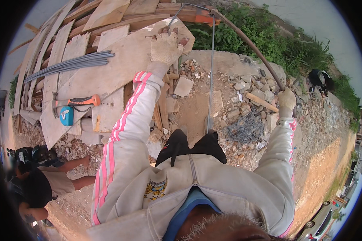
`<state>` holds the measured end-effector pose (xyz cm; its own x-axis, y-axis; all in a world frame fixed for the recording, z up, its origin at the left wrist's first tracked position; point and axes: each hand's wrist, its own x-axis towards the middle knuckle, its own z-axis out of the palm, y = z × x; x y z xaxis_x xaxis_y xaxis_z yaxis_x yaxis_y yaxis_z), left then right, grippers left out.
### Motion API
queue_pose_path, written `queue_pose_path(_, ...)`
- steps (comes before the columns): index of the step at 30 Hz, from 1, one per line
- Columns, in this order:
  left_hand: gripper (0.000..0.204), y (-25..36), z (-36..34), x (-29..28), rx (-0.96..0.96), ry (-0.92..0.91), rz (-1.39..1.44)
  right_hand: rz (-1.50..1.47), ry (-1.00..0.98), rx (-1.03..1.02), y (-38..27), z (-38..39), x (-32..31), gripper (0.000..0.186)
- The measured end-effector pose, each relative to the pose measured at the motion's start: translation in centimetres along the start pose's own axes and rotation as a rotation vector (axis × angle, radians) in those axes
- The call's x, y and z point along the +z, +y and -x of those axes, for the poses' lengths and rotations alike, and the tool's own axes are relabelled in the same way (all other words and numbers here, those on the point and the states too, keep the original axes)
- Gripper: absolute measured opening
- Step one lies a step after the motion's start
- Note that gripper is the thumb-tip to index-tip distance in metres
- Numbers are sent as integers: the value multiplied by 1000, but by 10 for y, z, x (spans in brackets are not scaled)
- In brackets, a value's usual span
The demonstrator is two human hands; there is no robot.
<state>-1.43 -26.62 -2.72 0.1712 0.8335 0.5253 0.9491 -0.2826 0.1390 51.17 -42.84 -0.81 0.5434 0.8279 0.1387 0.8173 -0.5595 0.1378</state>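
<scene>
1. Rust-brown and long, a metal bar [261, 57] slanted from the far right end of the plank worktop [128, 56] out to the near right, above the rubble [241, 110].
2. Toward its near end, the right hand [286, 99] had its gloved fingers wrapped round it, arm stretched well out.
3. Its far end came up to a thin grey rod [211, 76] beside an orange block [205, 18]; the rod's long straight stretch pointed from there toward the person's feet, between both arms.
4. From where I stood, the left hand [165, 47] was nearer that meeting point, lying over a board by the rod's short bent end; whether it gripped, I couldn't tell.
5. Farther left lay a hammer [84, 101] and a blue tape measure [66, 116].
</scene>
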Motion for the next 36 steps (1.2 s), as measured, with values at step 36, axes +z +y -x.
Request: queue_pose_path(36, 76, -8, 4, -46, 294, -337, 148, -115, -23, 96, -68, 151, -43, 36)
